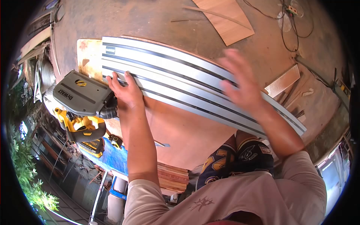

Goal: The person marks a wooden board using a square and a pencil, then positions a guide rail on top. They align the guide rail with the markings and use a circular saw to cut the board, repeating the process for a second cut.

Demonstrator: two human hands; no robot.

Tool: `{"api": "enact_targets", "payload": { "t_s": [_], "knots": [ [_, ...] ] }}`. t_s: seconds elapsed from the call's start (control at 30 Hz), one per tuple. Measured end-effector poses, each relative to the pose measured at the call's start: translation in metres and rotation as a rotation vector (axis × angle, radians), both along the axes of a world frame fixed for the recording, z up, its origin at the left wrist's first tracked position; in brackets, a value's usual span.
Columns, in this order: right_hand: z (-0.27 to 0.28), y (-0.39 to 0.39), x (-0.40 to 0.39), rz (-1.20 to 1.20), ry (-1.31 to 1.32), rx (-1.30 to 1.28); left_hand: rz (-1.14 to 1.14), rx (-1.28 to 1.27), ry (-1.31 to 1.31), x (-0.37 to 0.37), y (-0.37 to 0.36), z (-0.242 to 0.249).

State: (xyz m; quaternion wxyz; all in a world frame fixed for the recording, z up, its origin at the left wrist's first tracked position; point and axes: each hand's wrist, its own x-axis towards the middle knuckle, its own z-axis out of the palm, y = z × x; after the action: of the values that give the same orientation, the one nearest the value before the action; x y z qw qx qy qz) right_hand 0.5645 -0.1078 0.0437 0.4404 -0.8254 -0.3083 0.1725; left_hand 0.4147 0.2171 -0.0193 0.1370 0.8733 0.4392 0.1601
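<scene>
A long silver guide rail (165,63) with black strips lies across a reddish-brown board (180,125) in front of me. My left hand (129,90) rests on the rail's near edge toward its left end, fingers apart. Above the rail's right part, my right hand (242,84) is raised, open and blurred by motion, with nothing seen in it. Left of my left hand sits a yellow and black DeWalt track saw (80,95), its grey guard uppermost. A small pencil-like tool (162,144) lies on the board near my left forearm.
Beyond the rail, a wooden panel (228,22) and a thin strip lie on the floor. Cables (294,30) trail at the top right. Wood offcuts (290,88) lie at right, stacked boards (172,176) below. A blue sheet (112,155) is near the saw's battery.
</scene>
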Motion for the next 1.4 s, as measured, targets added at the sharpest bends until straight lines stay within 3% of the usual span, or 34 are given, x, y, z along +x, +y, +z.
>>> {"api": "enact_targets", "payload": {
  "t_s": [0.07,0.17,0.23,0.33,0.47,0.57,0.8,1.4],
  "knots": [
    [-0.004,-0.064,0.007,-0.137,-0.063,-0.228,-0.011,0.008,0.001,0.000,0.001,-0.001],
    [-0.007,-0.137,0.001,-0.243,0.124,-0.403,-0.020,0.009,0.002,0.000,-0.001,0.000],
    [-0.005,-0.160,-0.006,-0.281,0.555,-0.536,0.000,-0.009,0.004,0.001,-0.002,0.002],
    [-0.002,-0.168,-0.011,-0.077,0.575,-0.626,-0.016,-0.002,-0.020,0.000,-0.001,0.001],
    [-0.010,-0.175,-0.015,-0.106,0.630,-0.594,-0.013,0.047,-0.028,0.000,-0.001,-0.001],
    [-0.015,-0.172,-0.010,-0.078,0.660,-0.420,0.007,-0.021,-0.015,0.000,0.000,-0.001],
    [-0.021,-0.174,-0.011,-0.115,0.798,-0.383,0.001,0.025,0.015,-0.001,-0.001,0.001],
    [-0.019,-0.172,-0.013,-0.119,0.753,-0.384,0.028,0.005,0.054,0.000,-0.002,0.004]
  ]
}}
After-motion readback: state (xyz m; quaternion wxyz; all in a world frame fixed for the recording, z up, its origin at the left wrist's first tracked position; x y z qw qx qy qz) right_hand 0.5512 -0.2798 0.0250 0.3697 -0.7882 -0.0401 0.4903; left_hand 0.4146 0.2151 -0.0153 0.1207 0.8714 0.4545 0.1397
